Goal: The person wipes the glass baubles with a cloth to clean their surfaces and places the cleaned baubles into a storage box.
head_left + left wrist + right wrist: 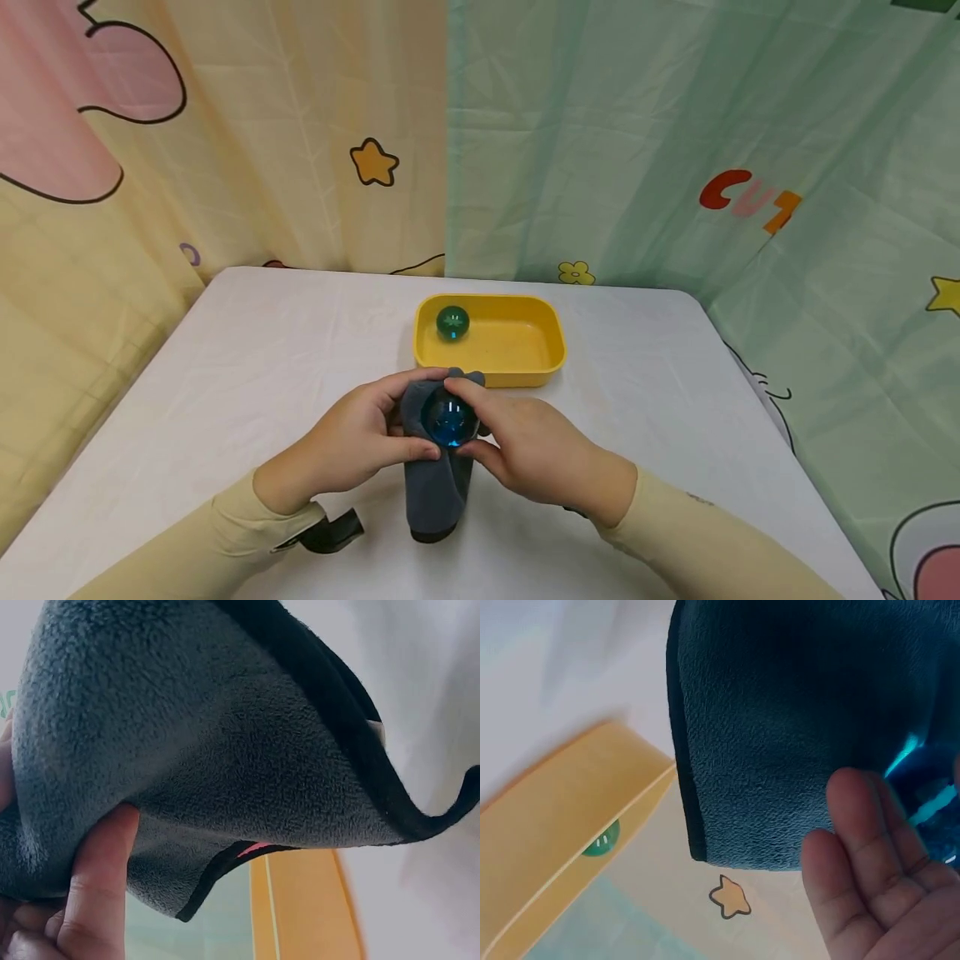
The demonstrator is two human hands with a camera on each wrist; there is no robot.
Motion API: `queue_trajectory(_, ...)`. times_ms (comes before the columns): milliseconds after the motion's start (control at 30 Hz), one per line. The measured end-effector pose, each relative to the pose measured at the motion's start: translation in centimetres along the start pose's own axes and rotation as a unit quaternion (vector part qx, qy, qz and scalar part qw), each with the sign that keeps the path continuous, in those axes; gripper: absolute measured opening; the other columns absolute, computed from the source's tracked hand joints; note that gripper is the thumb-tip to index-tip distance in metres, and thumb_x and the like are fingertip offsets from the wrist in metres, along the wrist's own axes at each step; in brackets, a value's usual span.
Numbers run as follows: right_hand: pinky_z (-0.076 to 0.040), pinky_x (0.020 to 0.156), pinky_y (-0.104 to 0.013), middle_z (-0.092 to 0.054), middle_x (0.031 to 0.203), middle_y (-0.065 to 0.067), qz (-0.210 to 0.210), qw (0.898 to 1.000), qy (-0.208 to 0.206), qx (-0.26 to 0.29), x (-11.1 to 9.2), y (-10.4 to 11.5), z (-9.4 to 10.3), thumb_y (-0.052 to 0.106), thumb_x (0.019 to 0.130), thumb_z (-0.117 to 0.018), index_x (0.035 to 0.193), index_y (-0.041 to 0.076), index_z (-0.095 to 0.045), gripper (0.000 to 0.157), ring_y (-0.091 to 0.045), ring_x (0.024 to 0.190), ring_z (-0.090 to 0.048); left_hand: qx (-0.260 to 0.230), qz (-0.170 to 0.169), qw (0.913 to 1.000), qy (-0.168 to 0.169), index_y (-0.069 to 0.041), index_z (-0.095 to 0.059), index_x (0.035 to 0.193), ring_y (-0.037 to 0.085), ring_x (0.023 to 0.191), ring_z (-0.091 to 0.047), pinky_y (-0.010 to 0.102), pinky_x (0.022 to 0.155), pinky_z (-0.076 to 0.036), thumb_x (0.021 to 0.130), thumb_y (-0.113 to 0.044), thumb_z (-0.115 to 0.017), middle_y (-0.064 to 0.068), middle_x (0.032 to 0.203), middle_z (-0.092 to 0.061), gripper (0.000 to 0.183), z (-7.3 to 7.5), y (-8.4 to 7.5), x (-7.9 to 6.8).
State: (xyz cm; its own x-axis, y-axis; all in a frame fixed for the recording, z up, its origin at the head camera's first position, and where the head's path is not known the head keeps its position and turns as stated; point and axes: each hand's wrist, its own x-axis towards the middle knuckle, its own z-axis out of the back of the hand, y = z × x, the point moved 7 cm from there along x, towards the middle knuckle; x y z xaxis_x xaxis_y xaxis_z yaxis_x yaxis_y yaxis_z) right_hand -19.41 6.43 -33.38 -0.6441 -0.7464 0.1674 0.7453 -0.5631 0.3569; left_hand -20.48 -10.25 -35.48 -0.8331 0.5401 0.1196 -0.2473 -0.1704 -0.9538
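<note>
A clear blue ball is held over a dark grey cloth with a black edge. My right hand pinches the ball between thumb and fingers at its right side. From the left, my left hand grips the cloth, its thumb near the ball's lower edge. The cloth lies behind the ball and hangs below both hands. In the left wrist view the fuzzy cloth covers most of that hand. The right wrist view shows the ball partly hidden behind the fingers.
Just beyond the hands, a yellow tray stands on the white-covered table. A green ball lies in the tray's left part. Printed curtains hang behind the table.
</note>
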Motion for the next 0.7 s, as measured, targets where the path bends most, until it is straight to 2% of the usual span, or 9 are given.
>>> queue_trajectory(67, -0.062, 0.09, -0.027, -0.076, 0.12, -0.003, 0.009, 1.0, -0.011, -0.005, 0.0, 0.0, 0.2, 0.032, 0.1, -0.073, 0.157, 0.007, -0.034, 0.074, -0.012, 0.097, -0.073, -0.001, -0.003, 1.0, 0.002, -0.009, -0.045, 0.158, 0.016, 0.104, -0.075, 0.034, 0.083, -0.065, 0.089, -0.014, -0.086, 0.016, 0.135, -0.069, 0.08, 0.0, -0.1, 0.0)
queue_trajectory(133, -0.06, 0.077, -0.021, -0.076, 0.102, 0.0, 0.003, 1.0, -0.02, 0.015, -0.1, 0.0, 0.2, 0.032, 0.099, -0.074, 0.154, 0.005, -0.035, 0.073, -0.007, 0.08, -0.067, 0.001, -0.007, 1.0, 0.003, -0.009, -0.045, 0.158, 0.015, 0.104, -0.075, 0.034, 0.083, -0.065, 0.09, -0.014, -0.085, 0.016, 0.134, -0.07, 0.079, -0.1, -0.1, -0.1)
queue_trajectory(233, -0.05, 0.058, -0.018, -0.065, 0.079, 0.004, -0.032, 0.995, -0.03, 0.088, -0.2, -0.4, 0.1, 0.031, 0.101, -0.072, 0.145, 0.001, -0.042, 0.061, -0.002, 0.063, -0.053, 0.003, -0.018, 0.9998, 0.005, -0.007, -0.046, 0.157, 0.015, 0.102, -0.075, 0.034, 0.082, -0.066, 0.09, -0.014, -0.085, 0.017, 0.132, -0.071, 0.078, -0.3, -0.4, -0.1)
queue_trajectory(333, -0.043, 0.05, -0.019, -0.057, 0.069, 0.007, -0.076, 0.982, -0.042, 0.17, -0.2, -1.0, -0.1, 0.03, 0.105, -0.067, 0.129, 0.0, -0.056, 0.04, 0.0, 0.057, -0.045, 0.014, -0.024, 0.9996, 0.008, -0.005, -0.047, 0.156, 0.014, 0.098, -0.075, 0.033, 0.08, -0.066, 0.09, -0.014, -0.085, 0.018, 0.127, -0.073, 0.077, -0.5, -0.5, -0.1)
queue_trajectory(400, -0.043, 0.051, -0.02, -0.057, 0.069, 0.006, -0.094, 0.974, -0.043, 0.2, -0.2, -1.2, -0.3, 0.03, 0.106, -0.065, 0.123, 0.002, -0.062, 0.033, -0.001, 0.057, -0.047, 0.029, -0.024, 0.9993, 0.008, -0.004, -0.047, 0.156, 0.013, 0.093, -0.075, 0.032, 0.078, -0.066, 0.09, -0.014, -0.085, 0.017, 0.122, -0.075, 0.077, -0.5, -0.4, -0.1)
queue_trajectory(467, -0.048, 0.056, -0.02, -0.066, 0.08, 0.005, -0.102, 0.973, -0.033, 0.204, -0.1, -1.1, -0.4, 0.034, 0.107, -0.064, 0.13, 0.004, -0.062, 0.038, -0.002, 0.065, -0.054, 0.048, -0.024, 0.9985, 0.004, -0.005, -0.048, 0.155, 0.011, 0.09, -0.074, 0.031, 0.077, -0.065, 0.089, -0.015, -0.086, 0.014, 0.12, -0.076, 0.077, -0.4, -0.3, 0.0)
queue_trajectory(567, -0.057, 0.074, -0.022, -0.073, 0.115, 0.001, -0.091, 0.983, -0.003, 0.161, -0.1, -0.7, -0.6, 0.037, 0.104, -0.067, 0.157, 0.01, -0.041, 0.065, -0.006, 0.087, -0.065, 0.065, -0.018, 0.9977, -0.006, -0.008, -0.048, 0.156, 0.011, 0.091, -0.073, 0.03, 0.077, -0.065, 0.089, -0.015, -0.087, 0.011, 0.121, -0.075, 0.078, -0.1, -0.1, 0.0)
queue_trajectory(633, -0.061, 0.089, -0.026, -0.067, 0.139, -0.001, -0.078, 0.989, 0.016, 0.122, -0.1, -0.3, -0.7, 0.036, 0.103, -0.07, 0.167, 0.016, -0.022, 0.082, -0.01, 0.103, -0.068, 0.066, -0.012, 0.9977, -0.012, -0.01, -0.047, 0.157, 0.012, 0.093, -0.073, 0.03, 0.078, -0.065, 0.088, -0.016, -0.087, 0.011, 0.124, -0.074, 0.08, 0.2, 0.1, 0.0)
queue_trajectory(700, -0.06, 0.098, -0.03, -0.061, 0.15, -0.003, -0.069, 0.993, 0.032, 0.086, -0.1, -0.1, -0.8, 0.032, 0.102, -0.071, 0.169, 0.018, -0.014, 0.089, -0.013, 0.113, -0.069, 0.058, -0.006, 0.9982, -0.014, -0.009, -0.046, 0.157, 0.013, 0.095, -0.073, 0.031, 0.078, -0.065, 0.089, -0.016, -0.087, 0.013, 0.127, -0.073, 0.08, 0.4, 0.1, -0.1)
